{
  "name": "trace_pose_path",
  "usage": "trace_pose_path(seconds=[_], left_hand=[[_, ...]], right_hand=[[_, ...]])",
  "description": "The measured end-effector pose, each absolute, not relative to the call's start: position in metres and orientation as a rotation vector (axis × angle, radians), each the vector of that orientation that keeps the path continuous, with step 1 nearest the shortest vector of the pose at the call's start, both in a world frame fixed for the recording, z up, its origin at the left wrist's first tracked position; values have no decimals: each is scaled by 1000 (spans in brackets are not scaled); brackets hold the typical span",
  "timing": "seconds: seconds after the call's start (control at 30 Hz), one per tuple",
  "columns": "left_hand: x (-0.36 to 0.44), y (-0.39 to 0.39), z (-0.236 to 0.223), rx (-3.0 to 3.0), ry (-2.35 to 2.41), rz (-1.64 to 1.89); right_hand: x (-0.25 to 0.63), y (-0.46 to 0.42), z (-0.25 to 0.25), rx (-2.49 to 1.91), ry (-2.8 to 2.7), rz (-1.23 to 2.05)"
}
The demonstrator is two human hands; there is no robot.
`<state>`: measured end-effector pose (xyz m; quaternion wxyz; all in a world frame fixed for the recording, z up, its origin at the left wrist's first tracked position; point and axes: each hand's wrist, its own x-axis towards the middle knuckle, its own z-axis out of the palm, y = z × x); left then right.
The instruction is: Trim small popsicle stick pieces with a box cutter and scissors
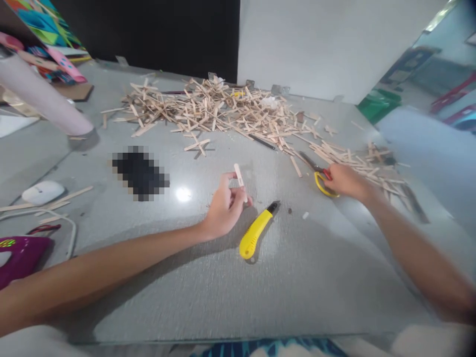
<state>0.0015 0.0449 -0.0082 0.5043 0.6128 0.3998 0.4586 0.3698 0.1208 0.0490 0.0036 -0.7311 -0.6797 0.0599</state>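
Observation:
My left hand pinches a short wooden craft stick, held tilted above the middle of the table. Off to the right, my right hand is closed on the red and yellow handles of a pair of scissors, whose dark blades point away toward the stick pile. A yellow utility knife lies on the table just right of my left hand, its black tip pointing up and right. Behind both hands spreads a big heap of loose wooden sticks.
Two crossed sticks lie in front of the heap. At left are a blurred-out dark object, a white mouse, a cable, a purple device and a pale cylinder. A black and white panel stands at the back.

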Motion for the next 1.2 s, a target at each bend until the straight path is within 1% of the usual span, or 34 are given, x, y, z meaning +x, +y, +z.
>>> trace_pose_path(seconds=[0.07,0.2,0.27,0.3,0.37,0.4,0.5,0.57,0.7,0.83,0.97,1.1,1.2], left_hand=[[1,45,-9,1491,944,1096],[1,45,-7,1476,929,1079],[1,46,-1,1442,919,1041],[2,47,4,1419,909,1009],[2,48,16,1382,894,950],[3,49,23,1379,896,943],[4,54,45,1442,919,991],[6,62,60,1479,916,1054],[10,79,87,1493,865,1094],[10,78,104,1527,812,1127],[3,61,109,1611,802,1070],[-2,45,110,1614,771,968],[-2,39,109,1642,765,960]], right_hand=[[369,108,53,-2305,-2066,239],[359,74,57,-2225,-1867,216],[348,55,58,-2121,-1788,320],[341,46,58,-2042,-1755,441],[324,27,59,-1761,-1612,871],[314,19,59,-1645,-1548,1027],[284,1,55,-1355,-1408,1353],[266,-4,52,-1216,-1376,1494],[244,-7,50,-1020,-1370,1568],[241,-13,55,-1051,-1394,1647],[250,-23,59,-1086,-1373,1778],[254,-34,62,-1074,-1357,1724],[252,-37,61,-1071,-1363,1753]])
